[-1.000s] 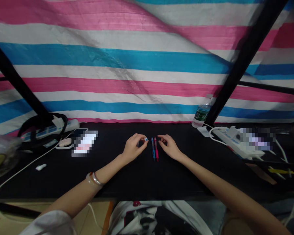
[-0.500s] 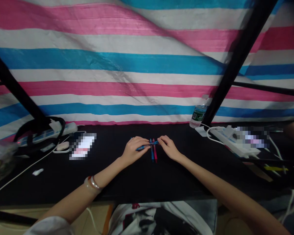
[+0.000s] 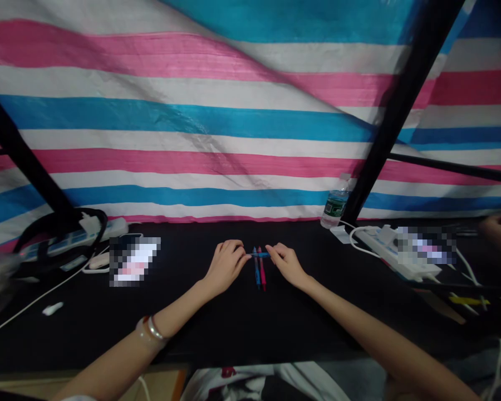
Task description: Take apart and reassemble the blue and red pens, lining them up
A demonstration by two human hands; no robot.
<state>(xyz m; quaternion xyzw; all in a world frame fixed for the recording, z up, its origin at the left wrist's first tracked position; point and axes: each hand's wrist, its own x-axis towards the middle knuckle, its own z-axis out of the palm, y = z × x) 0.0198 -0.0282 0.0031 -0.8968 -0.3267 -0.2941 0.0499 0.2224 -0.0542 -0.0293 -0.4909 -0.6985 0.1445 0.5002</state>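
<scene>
Two pens lie side by side, pointing away from me on the black desk [image 3: 183, 323]: a blue pen [image 3: 257, 274] and a pink-red pen [image 3: 263, 274]. Above their upper parts, a blue pen piece [image 3: 263, 254] is held crosswise between my hands. My right hand [image 3: 290, 266] pinches its right end with thumb and forefinger. From its left end a thin, pale stem runs to the fingertips of my left hand [image 3: 227, 264], which are closed on it. My left palm and whatever lies under it are hidden.
A water bottle [image 3: 334, 209] stands by the black post at the back right, near a white power strip [image 3: 394, 253]. On the left are a blurred-out phone [image 3: 136, 262], another power strip [image 3: 69, 238], cables and a small white object [image 3: 52, 308]. Another person's hand [image 3: 499, 231] shows far right.
The view has tilted up, so everything sits lower. The blue barrel that showed across my left fingers no longer shows; a thin stem now spans from those fingertips to the blue piece.
</scene>
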